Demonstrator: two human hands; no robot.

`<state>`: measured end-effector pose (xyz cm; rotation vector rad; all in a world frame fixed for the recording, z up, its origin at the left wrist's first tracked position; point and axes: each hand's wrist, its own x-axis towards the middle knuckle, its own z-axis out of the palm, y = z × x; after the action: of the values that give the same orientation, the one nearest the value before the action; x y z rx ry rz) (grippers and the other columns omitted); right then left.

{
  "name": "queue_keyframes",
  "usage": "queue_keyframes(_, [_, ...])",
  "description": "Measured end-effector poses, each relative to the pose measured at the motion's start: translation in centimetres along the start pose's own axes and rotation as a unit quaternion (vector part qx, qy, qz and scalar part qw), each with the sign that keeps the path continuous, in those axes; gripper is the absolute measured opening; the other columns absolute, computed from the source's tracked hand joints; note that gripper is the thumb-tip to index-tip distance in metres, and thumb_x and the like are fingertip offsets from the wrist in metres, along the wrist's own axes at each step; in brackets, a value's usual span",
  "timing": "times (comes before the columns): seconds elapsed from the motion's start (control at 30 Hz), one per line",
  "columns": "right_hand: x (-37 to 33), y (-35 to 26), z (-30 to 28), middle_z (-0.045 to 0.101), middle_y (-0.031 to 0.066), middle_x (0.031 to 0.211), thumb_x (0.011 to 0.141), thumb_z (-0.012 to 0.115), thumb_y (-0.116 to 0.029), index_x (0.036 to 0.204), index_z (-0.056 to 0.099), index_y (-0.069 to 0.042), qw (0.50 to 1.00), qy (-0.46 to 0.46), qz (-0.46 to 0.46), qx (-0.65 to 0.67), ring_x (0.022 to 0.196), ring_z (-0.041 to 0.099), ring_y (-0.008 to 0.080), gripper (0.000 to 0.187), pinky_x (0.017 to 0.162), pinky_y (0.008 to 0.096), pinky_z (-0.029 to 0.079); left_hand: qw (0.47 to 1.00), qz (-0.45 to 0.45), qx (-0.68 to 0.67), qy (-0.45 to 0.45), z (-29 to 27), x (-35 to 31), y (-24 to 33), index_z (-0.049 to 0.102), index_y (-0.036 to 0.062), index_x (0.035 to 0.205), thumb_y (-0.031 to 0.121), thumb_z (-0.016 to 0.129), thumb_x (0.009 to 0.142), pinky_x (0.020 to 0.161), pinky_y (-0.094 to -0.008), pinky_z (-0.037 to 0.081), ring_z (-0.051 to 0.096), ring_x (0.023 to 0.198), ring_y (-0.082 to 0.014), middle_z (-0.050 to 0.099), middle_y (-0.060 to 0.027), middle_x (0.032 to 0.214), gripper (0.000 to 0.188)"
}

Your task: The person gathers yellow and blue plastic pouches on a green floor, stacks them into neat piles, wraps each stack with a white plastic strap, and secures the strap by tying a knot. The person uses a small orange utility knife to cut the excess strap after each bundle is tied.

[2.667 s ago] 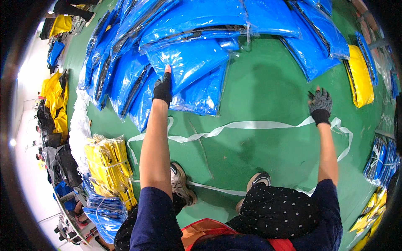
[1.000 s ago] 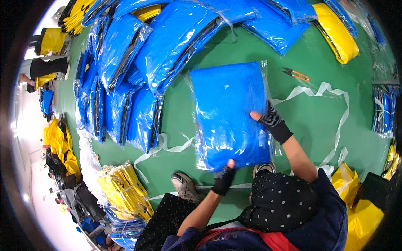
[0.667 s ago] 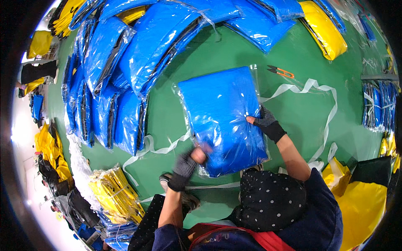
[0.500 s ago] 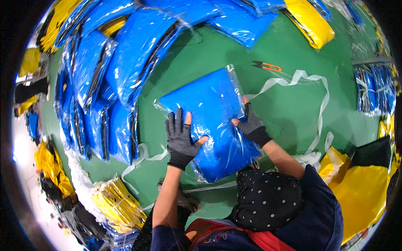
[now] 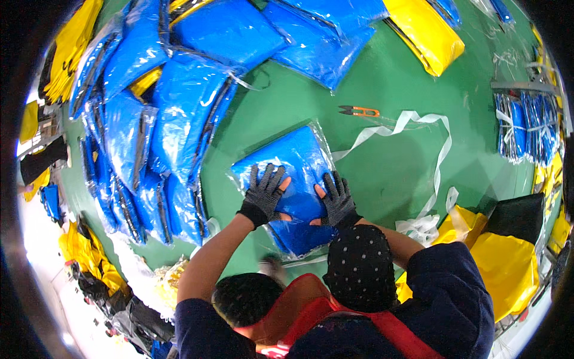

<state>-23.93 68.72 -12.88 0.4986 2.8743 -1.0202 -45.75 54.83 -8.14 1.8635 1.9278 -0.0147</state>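
A folded blue sheet-like item in a clear plastic bag (image 5: pixel 293 149) lies on the green table in front of me, slightly turned. My left hand (image 5: pixel 266 194), in a dark grey glove with bare thumb and fingertip, rests flat on its left part with fingers stretched out. Gloved the same way, my right hand (image 5: pixel 338 200) presses on the right part, fingers apart and pointing away from me. Both palms touch the plastic, and neither hand grips it. My forearms and the patterned dark cloth beside them hide the near edge of the package.
Piles of bagged blue packages (image 5: pixel 185 119) cover the left and far table. A yellow package (image 5: pixel 426 36) lies at the far right. Beyond my package are orange-handled thread snips (image 5: pixel 360 112) and a curling white strip (image 5: pixel 443 143). Tied blue bundles (image 5: pixel 526 125) and yellow material (image 5: pixel 505 272) sit to the right.
My right hand has gone from the package's right edge to flat on top. My left hand also lies further onto it. The view has shifted, and the package appears nearer my body.
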Motion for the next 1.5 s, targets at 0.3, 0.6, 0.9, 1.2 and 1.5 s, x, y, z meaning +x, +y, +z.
queue_keyframes(0.3, [1.6,1.9,1.3,0.040,0.0197,0.126,0.068,0.063,-0.031,0.125,0.042,-0.018,0.988,0.111,-0.086,-0.066,0.109,0.043,0.0448,0.062,0.084,0.0529,0.040,0.985,-0.100,-0.128,0.065,1.2,3.2,-3.5,0.050,0.0104,0.116,0.050,0.052,0.077,0.096,-0.0500,0.028,0.044,0.109,-0.0346,0.047,-0.0141,0.118,0.056])
queue_keyframes(0.6, [2.3,0.0,-2.9,0.049,0.0125,0.119,0.071,0.060,-0.017,0.120,0.051,-0.018,0.998,-0.021,-0.052,-0.033,0.107,0.047,0.0412,0.049,0.086,0.0498,0.041,0.956,-0.191,-0.075,0.208,-0.6,11.8,-2.4,0.045,0.0056,0.120,0.058,0.053,0.070,0.084,-0.0502,0.037,0.051,0.094,-0.0352,0.053,-0.0157,0.107,0.072])
queue_keyframes(0.9, [-0.7,1.8,-10.2,0.055,0.0135,0.107,0.082,0.054,-0.025,0.117,0.051,-0.009,0.537,0.041,0.541,0.646,0.092,0.054,0.0253,0.038,0.076,0.0363,0.044,0.959,-0.167,-0.130,0.189,2.5,12.4,-4.9,0.044,0.0075,0.121,0.057,0.052,0.068,0.087,-0.0520,0.034,0.048,0.097,-0.0352,0.050,-0.0168,0.110,0.073])
queue_keyframes(1.2, [35.7,19.5,-27.6,0.050,0.0241,0.114,0.082,0.052,-0.046,0.119,0.045,-0.002,0.940,0.236,0.247,-0.008,0.094,0.055,0.0372,0.058,0.084,0.0414,0.043,0.842,-0.313,-0.328,0.293,-4.9,19.8,-6.2,0.052,0.0066,0.109,0.034,0.060,0.080,0.080,-0.0322,0.043,0.055,0.089,-0.0264,0.055,-0.0146,0.103,0.041])
queue_keyframes(1.5, [46.4,24.3,-29.4,0.050,0.0160,0.119,0.071,0.042,-0.074,0.124,0.045,0.000,0.925,-0.066,0.329,0.177,0.105,0.050,0.0219,0.091,0.090,0.0334,0.039,0.572,-0.311,-0.619,0.439,-13.0,38.2,-8.6,0.031,-0.0048,0.124,0.050,0.065,0.073,0.089,-0.0363,0.038,0.047,0.104,-0.0274,0.045,-0.0168,0.121,0.082])
